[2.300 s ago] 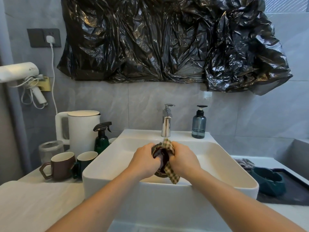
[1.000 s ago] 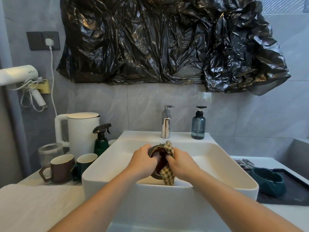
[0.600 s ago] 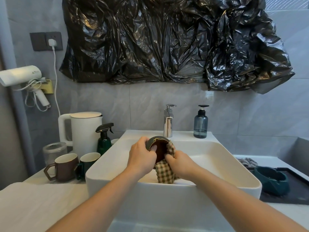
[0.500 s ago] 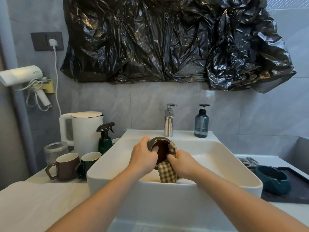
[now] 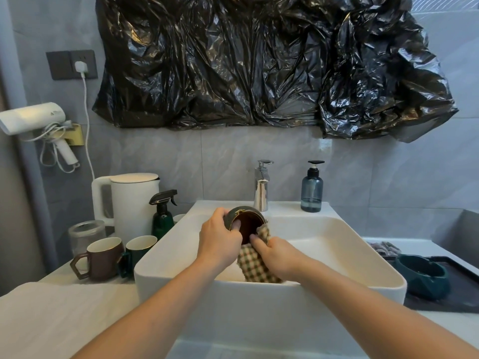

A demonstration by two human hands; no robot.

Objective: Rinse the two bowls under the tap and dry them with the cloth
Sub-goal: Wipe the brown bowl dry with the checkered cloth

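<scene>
The left hand [image 5: 219,238] grips a bowl [image 5: 245,221] tipped toward the camera at frame centre, above the sink [image 5: 344,244]; the right hand [image 5: 278,255] pinches the checked cloth [image 5: 252,265] against its rim. A second bowl [image 5: 422,277] sits lower right.

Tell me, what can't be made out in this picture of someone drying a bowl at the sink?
- Head view: the bowl's underside and base, covered by the left hand and the checked cloth.
- The sink bottom and drain, hidden behind its near wall.
- The grey bundle on the right: too small to identify.
- The green bowl's inside: angle hides it.
</scene>
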